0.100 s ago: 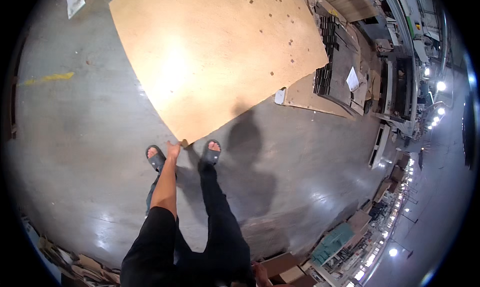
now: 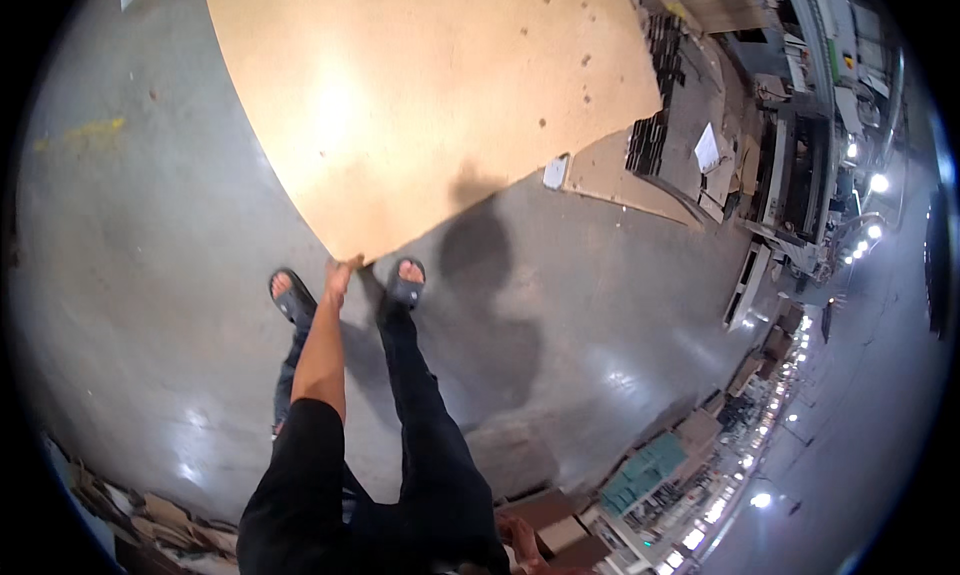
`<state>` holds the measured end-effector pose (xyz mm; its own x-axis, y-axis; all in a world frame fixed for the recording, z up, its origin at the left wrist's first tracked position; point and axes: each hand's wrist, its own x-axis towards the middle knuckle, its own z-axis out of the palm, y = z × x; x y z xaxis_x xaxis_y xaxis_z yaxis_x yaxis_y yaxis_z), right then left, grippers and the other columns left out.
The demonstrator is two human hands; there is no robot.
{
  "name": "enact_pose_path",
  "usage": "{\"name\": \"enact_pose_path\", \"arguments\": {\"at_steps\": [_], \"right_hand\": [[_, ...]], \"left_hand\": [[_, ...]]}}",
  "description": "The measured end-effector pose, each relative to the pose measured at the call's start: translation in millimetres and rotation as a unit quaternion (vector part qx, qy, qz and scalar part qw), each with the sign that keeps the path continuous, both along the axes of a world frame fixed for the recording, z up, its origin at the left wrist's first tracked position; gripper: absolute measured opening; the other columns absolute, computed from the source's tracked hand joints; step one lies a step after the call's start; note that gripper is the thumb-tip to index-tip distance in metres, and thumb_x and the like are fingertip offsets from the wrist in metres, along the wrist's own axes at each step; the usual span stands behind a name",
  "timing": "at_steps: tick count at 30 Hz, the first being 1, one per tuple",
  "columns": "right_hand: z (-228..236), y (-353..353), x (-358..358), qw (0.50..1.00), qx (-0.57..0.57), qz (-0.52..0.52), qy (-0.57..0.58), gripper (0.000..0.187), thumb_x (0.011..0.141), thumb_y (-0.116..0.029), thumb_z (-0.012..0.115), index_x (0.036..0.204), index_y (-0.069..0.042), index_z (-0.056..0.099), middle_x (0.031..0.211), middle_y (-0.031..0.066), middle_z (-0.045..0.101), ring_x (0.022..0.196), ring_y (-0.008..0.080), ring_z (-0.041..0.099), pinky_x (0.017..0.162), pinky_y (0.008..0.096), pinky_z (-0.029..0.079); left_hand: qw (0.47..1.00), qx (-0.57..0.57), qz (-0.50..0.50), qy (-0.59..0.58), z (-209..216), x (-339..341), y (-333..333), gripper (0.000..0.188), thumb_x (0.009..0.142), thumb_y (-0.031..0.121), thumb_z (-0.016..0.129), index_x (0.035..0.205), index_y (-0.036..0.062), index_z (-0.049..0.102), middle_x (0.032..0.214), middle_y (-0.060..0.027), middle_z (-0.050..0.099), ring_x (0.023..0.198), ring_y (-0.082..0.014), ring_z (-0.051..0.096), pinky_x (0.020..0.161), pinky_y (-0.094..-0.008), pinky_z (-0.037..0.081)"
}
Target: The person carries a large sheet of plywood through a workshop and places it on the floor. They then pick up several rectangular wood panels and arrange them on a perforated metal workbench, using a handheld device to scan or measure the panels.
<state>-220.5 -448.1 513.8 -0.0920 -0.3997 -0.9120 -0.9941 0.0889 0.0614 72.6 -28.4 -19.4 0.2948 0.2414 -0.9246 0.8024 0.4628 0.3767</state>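
A large thin tan board (image 2: 400,105), wood-coloured with several small dark marks toward its right side, spreads ahead of me and runs out of the picture at the top. My left hand (image 2: 343,273) is closed on its nearest corner, just in front of and between my sandalled feet. The arm reaches down nearly straight. At the lower edge, beside my right hip, my right hand (image 2: 521,543) shows only in part. It is away from the board, and its fingers are too blurred to read.
Right of the board, dark stacked panels (image 2: 690,125) carry a white paper (image 2: 707,149), with another tan board (image 2: 625,183) under them. Long machinery (image 2: 795,175) stands farther right. Green material (image 2: 643,473) and cartons lie at lower right, scrap pieces (image 2: 165,515) at lower left. Grey floor (image 2: 150,275) surrounds my feet.
The whole view has shifted slightly, so the board's corner, my feet and my left hand sit a little higher and farther left. My left hand keeps its hold; more of my right hand shows.
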Motion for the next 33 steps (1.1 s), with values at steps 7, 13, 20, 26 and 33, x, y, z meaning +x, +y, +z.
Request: {"name": "enact_pose_path", "arguments": {"at_steps": [7, 13, 20, 26, 33], "right_hand": [[-1, -49, -100, 0.999, -0.02, 0.024, 0.042, 0.034, 0.105, -0.026, 0.049, 0.12, -0.001, 0.066, 0.108, 0.0044, 0.068, 0.093, 0.0131, 0.061, 0.081, 0.031, 0.05], [-76, 22, -12, 0.963, 0.156, 0.035, -0.219, 0.037, 0.106, -0.032, 0.049, 0.121, -0.001, 0.063, 0.102, 0.0034, 0.067, 0.09, 0.0125, 0.062, 0.079, 0.029, 0.051], [-37, 50, 118, 0.925, 0.158, 0.249, -0.24, 0.036, 0.105, -0.038, 0.051, 0.113, -0.007, 0.065, 0.098, 0.0036, 0.066, 0.082, 0.0154, 0.063, 0.071, 0.0311, 0.053], [-52, 105, 225, 0.743, 0.367, 0.241, -0.506, 0.032, 0.104, -0.036, 0.049, 0.115, -0.008, 0.061, 0.1, 0.0055, 0.067, 0.083, 0.0186, 0.066, 0.073, 0.0331, 0.056], [128, 252, 397, 0.647, 0.524, -0.034, -0.553, 0.087, 0.095, -0.07, 0.046, 0.152, -0.006, 0.03, 0.139, 0.0148, 0.051, 0.123, 0.0286, 0.055, 0.101, 0.046, 0.048]], "left_hand": [[0.997, 0.004, 0.074, -0.012, 82, -41, -35, 0.055, 0.093, 0.049, 0.069, 0.107, -0.0041, 0.069, 0.09, -0.0092, 0.07, 0.074, -0.0155, 0.065, 0.059, -0.0288, 0.053], [0.97, -0.155, 0.129, -0.135, 306, 24, -20, 0.027, 0.096, 0.028, 0.067, 0.106, 0.0027, 0.069, 0.081, -0.0075, 0.071, 0.06, -0.0155, 0.064, 0.051, -0.0295, 0.05], [0.831, -0.181, 0.202, -0.485, 653, 133, 24, 0.033, 0.096, 0.02, 0.066, 0.121, -0.0002, 0.057, 0.102, -0.0054, 0.066, 0.085, -0.0142, 0.065, 0.068, -0.032, 0.055], [0.765, -0.082, 0.329, -0.547, 812, 50, 159, 0.028, 0.098, 0.025, 0.057, 0.111, 0.0001, 0.06, 0.086, -0.009, 0.069, 0.07, -0.0171, 0.064, 0.07, -0.0321, 0.058], [0.806, -0.016, 0.362, -0.469, 776, -100, 191, 0.03, 0.097, 0.029, 0.058, 0.109, 0.0014, 0.061, 0.077, -0.0061, 0.065, 0.055, -0.0158, 0.055, 0.059, -0.0302, 0.049]]}}
